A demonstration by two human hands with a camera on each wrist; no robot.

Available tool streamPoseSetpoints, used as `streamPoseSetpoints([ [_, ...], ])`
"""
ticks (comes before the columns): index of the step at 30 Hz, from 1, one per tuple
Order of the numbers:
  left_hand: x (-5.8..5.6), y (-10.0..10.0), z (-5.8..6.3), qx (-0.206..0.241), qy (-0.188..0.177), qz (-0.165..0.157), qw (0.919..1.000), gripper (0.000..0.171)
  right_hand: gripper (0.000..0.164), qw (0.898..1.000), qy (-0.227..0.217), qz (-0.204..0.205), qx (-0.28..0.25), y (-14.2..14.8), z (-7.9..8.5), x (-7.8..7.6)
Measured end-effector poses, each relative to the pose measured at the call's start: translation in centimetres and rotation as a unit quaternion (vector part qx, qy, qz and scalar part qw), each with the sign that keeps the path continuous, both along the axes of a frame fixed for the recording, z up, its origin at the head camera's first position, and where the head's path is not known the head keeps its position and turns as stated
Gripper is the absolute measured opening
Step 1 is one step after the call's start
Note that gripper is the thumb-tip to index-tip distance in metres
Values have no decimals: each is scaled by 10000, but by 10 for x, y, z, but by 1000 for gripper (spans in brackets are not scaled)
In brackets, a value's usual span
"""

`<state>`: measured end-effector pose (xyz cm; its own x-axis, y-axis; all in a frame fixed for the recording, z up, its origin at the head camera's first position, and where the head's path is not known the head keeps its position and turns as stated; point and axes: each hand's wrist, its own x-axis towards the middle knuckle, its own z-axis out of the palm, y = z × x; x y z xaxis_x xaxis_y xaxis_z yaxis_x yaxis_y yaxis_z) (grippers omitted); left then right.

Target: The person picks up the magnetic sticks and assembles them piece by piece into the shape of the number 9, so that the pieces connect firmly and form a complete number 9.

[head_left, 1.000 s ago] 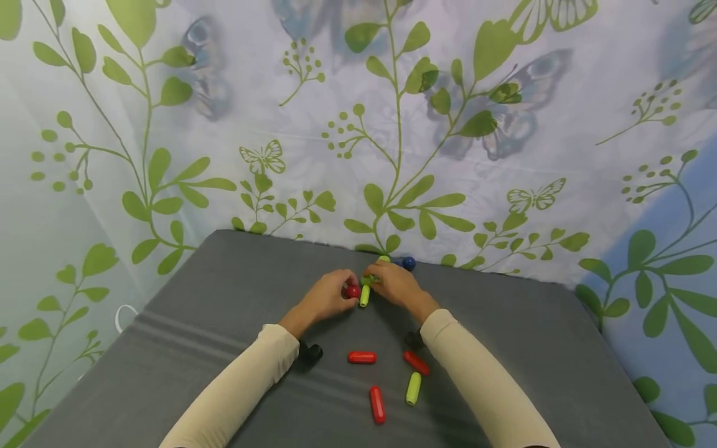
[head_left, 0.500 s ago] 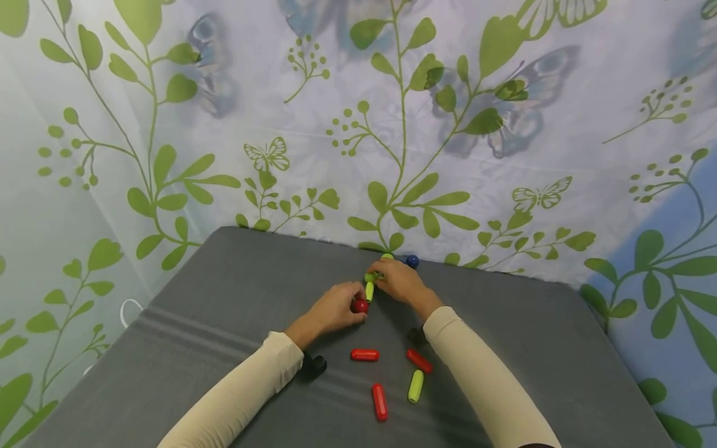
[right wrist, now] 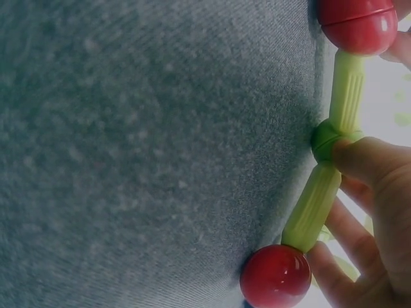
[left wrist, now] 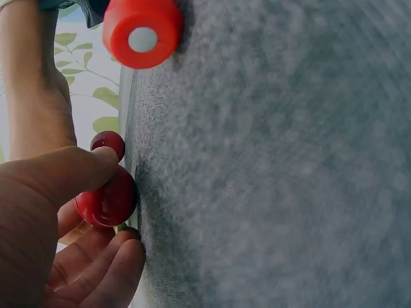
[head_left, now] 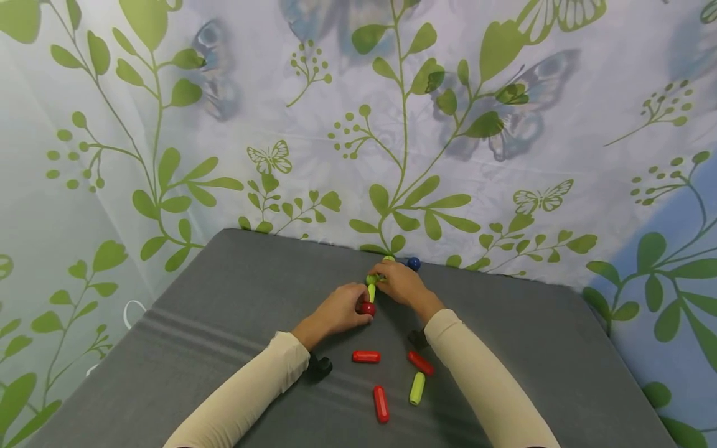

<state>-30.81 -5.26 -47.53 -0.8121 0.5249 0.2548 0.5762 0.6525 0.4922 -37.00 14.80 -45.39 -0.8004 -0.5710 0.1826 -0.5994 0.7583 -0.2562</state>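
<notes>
My left hand (head_left: 342, 309) pinches a glossy red ball (left wrist: 110, 199) between thumb and fingers, low over the grey surface. In the right wrist view this ball (right wrist: 359, 24) meets the end of a ridged lime rod (right wrist: 347, 90). The rod's other end joins a green ball (right wrist: 325, 138), which my right hand (head_left: 400, 281) pinches with thumb and fingers. From the green ball a second lime rod (right wrist: 311, 208) runs at an angle to another red ball (right wrist: 276, 277). Much of this chain is hidden by the right hand in the head view.
Nearer me lie red rods (head_left: 366, 356) and a lime rod (head_left: 417, 389) on the grey padded table (head_left: 269, 274). One red rod (left wrist: 142, 38) shows a silvery end disc. A blue ball (head_left: 413, 264) sits at the back edge, before a leaf-printed curtain (head_left: 313, 124).
My left hand has brought the red ball from beside the lime rod to the rod's near end, moving right and toward me. My right hand stays at the green ball.
</notes>
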Motion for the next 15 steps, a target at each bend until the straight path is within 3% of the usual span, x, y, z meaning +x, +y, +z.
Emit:
streamPoseSetpoints([
  [10, 0, -1, 1, -62, 37, -55, 10000, 31, 31, 10000, -12, -15, -30, -1, 2, 2],
  [15, -1, -4, 1, -31, 11, -121, 9999, 38, 38, 9995, -142, -51, 279, 2, 7, 7],
])
